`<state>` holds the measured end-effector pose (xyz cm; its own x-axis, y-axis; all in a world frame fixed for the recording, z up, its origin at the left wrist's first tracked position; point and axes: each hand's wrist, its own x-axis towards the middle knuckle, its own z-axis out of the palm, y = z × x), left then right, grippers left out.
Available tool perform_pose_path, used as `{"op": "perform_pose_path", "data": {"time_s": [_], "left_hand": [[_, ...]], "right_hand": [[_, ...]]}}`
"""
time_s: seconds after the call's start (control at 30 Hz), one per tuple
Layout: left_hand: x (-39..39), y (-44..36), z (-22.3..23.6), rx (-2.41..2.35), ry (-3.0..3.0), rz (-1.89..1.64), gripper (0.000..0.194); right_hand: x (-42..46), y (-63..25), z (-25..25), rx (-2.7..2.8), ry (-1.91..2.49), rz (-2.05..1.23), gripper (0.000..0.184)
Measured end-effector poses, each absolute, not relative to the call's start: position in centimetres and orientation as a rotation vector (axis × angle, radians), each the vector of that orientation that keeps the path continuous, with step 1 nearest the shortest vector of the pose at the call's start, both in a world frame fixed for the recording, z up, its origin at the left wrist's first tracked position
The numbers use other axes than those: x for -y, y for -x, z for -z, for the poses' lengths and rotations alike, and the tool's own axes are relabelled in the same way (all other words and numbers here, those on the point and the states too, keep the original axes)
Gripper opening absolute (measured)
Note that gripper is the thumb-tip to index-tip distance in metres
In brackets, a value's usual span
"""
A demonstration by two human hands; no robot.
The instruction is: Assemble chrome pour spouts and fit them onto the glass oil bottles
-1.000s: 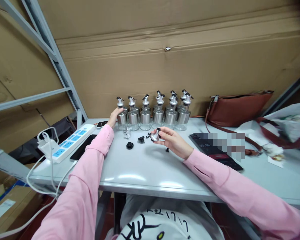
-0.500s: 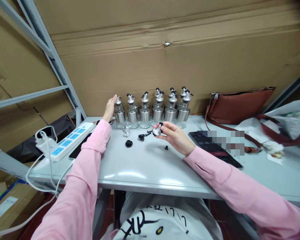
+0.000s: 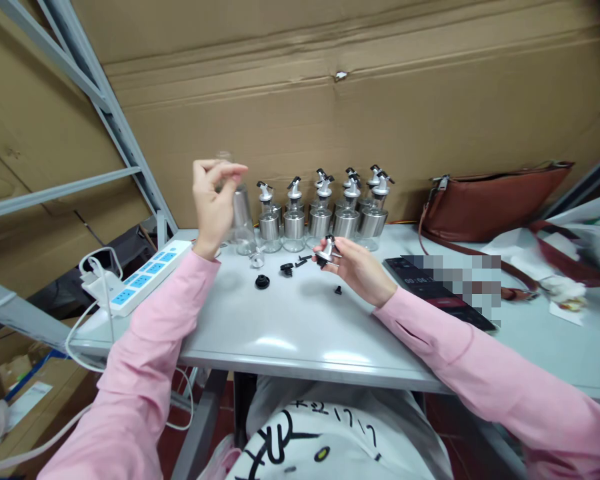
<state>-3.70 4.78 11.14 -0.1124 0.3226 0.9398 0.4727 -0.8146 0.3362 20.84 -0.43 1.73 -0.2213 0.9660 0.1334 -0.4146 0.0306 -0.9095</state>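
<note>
My left hand (image 3: 214, 203) is raised at the left end of the bottle row, fingers closed round the upper part of a glass oil bottle (image 3: 241, 207). The bottle has a steel band and is smeared by motion; a clear rounded edge shows above my fingers. My right hand (image 3: 357, 267) pinches a silver pourer spout (image 3: 325, 252) with a black flap, just over the table. Near it lie a small black plug (image 3: 339, 290), a black stopper (image 3: 287, 269), a thin black piece (image 3: 304, 261), a round black cap (image 3: 263, 281) and a clear cap (image 3: 257, 259).
Several oil bottles (image 3: 294, 223) with pourer spouts stand before the cardboard wall (image 3: 280, 120). A white power strip (image 3: 150, 277) with cables lies at the left. A phone (image 3: 430, 293), a brown bag (image 3: 495, 207) and plastic wrapping are at the right.
My left hand has risen with the leftmost bottle, which now looks blurred. My right hand has turned the spout, so its side and flap show more clearly. The view has shifted slightly.
</note>
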Motion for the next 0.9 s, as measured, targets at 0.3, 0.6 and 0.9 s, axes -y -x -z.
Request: {"op": "perform_pose_path", "data": {"time_s": [0.3, 0.6, 0.9], "left_hand": [[1.3, -2.7, -3.0, 0.778, 2.361, 2.003, 0.023], [0.9, -3.5, -0.3, 0.697, 2.607, 1.887, 0.035], [1.2, -3.3, 0.5, 0.823, 2.979, 1.853, 0.049]], "right_hand": [[0.3, -20.9, -1.5, 1.123, 0.724, -1.441, 0.027], [0.4, -20.4, -1.1, 1.277, 0.752, -1.169, 0.037], [2.6, -19.9, -4.6, 1.560, 0.679, -0.568, 0.030]]}}
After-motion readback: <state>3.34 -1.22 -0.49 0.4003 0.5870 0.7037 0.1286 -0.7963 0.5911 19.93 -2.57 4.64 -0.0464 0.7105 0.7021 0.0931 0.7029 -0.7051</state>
